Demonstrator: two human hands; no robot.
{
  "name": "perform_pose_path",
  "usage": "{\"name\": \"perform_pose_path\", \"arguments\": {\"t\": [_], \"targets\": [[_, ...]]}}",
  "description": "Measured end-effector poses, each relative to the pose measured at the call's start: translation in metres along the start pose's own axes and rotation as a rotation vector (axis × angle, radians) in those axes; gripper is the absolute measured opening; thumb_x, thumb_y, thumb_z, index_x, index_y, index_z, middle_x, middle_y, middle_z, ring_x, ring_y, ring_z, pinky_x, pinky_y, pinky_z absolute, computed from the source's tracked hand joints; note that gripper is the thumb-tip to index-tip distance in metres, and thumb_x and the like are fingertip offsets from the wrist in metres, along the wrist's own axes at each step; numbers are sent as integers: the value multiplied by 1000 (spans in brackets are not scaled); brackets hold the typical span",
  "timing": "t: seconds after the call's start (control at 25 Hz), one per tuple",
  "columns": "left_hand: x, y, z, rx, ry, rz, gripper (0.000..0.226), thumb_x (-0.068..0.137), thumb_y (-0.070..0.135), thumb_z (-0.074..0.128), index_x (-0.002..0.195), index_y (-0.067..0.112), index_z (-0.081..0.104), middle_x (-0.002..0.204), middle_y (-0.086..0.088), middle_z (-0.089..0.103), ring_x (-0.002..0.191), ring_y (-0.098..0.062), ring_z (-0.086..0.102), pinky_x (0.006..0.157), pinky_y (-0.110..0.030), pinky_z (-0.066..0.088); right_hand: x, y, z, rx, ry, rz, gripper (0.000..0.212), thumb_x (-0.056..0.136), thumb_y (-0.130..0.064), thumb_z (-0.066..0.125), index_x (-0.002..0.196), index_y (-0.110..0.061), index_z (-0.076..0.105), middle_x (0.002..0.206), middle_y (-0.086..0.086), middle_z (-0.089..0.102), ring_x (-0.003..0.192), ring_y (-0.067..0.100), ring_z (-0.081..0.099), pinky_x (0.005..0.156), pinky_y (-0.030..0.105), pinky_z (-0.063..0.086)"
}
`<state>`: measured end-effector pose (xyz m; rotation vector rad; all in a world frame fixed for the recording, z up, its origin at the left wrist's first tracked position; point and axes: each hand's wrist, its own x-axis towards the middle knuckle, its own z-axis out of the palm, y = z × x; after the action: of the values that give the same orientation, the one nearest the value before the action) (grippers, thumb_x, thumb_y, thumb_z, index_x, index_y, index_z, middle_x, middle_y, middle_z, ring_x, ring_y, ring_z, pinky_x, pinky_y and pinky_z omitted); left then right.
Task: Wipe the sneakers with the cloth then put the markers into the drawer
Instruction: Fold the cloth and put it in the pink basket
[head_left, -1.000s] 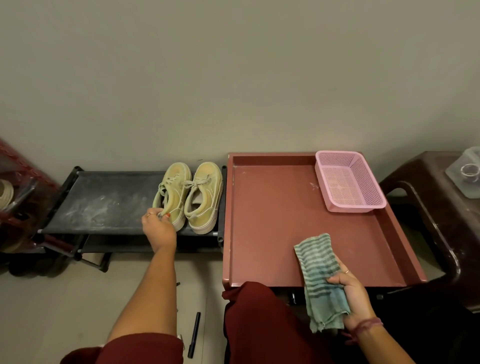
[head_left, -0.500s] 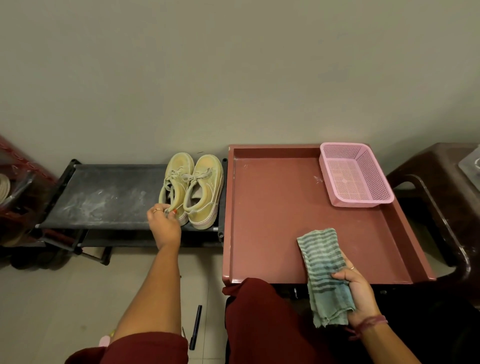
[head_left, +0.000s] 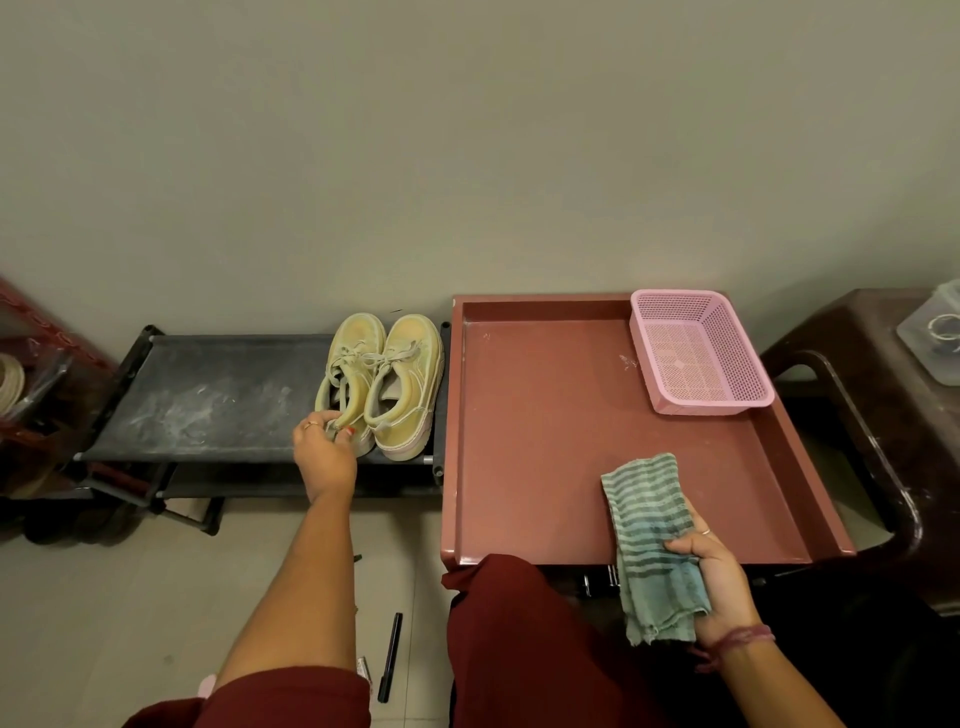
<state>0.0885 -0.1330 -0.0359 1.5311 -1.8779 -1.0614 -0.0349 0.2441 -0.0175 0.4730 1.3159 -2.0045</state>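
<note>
no readable text, no labels, no brand marks or numbers on anything in view

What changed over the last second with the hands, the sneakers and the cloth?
Little changed. The left hand shifted its grip on the heel of the left sneaker, fingers now curled round the heel collar; the shoe has not left the black rack. The right hand kept holding the striped cloth at the red tray's near edge. The pink basket and floor marker stayed put.
</note>
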Motion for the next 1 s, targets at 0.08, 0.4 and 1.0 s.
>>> {"name": "perform_pose_path", "arguments": {"t": [0.08,0.4,1.0], "targets": [[-5,-1,-7,-40,-50,-2,42,87,1,64,127,11,54,134,-13,48,123,-28,49,104,-40,42,-3,-3,3,22,-9,0,63,80,9,34,133,-21,51,99,3,73,80,22,71,66,37,59],[-109,38,-29,-300,107,94,48,89,5,60,134,11,45,138,-6,41,125,-16,47,104,-29,38,-29,-26,22,191,-99,8,58,83,4,36,135,-18,49,102,10,68,80,27,68,69,40,58],[-348,139,16,-722,-957,-425,23,91,28,61,103,11,71,104,-11,73,92,-22,70,87,-39,53,-93,-70,0,74,-275,-86,54,89,4,43,137,-22,47,128,17,59,116,36,57,94,46,49]]}}
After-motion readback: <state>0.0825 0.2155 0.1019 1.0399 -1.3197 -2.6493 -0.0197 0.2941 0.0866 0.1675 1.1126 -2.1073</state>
